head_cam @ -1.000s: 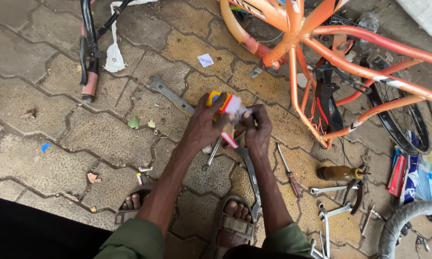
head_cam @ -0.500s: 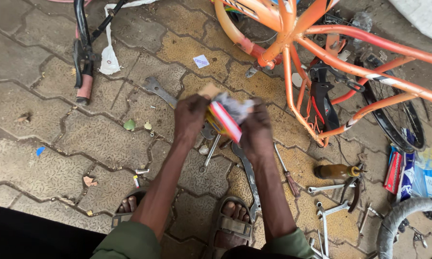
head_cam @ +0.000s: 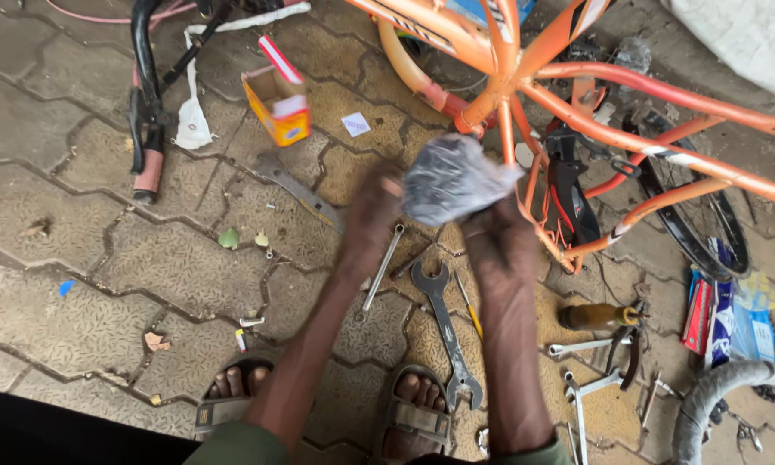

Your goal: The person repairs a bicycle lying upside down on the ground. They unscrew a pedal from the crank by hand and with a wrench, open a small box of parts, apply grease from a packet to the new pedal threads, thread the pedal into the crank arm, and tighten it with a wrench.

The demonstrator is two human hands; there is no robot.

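My left hand (head_cam: 372,220) and my right hand (head_cam: 501,250) are raised together over the paving, both blurred by motion. Between them they hold a crumpled clear plastic packet (head_cam: 450,178) with something dark inside; the right hand is under it and the left hand's fingers are at its left edge. An open yellow-orange cardboard box (head_cam: 277,102) lies on the paving stones to the upper left, apart from both hands. Below my hands lie a large open-ended spanner (head_cam: 445,331) and a thin spanner (head_cam: 382,269).
An orange bicycle frame (head_cam: 525,82) stands upside down right behind my hands. A flat metal wrench (head_cam: 298,190), a yellow-handled tool (head_cam: 590,316), pliers and small spanners (head_cam: 587,346) lie around. Black handlebar with pink grip (head_cam: 147,138) far left, tyre (head_cam: 713,403) bottom right, my sandalled feet (head_cam: 413,412) below.
The yellow-orange box has left my hands and now lies on the paving at the upper left. My hands now hold the crumpled plastic packet instead.
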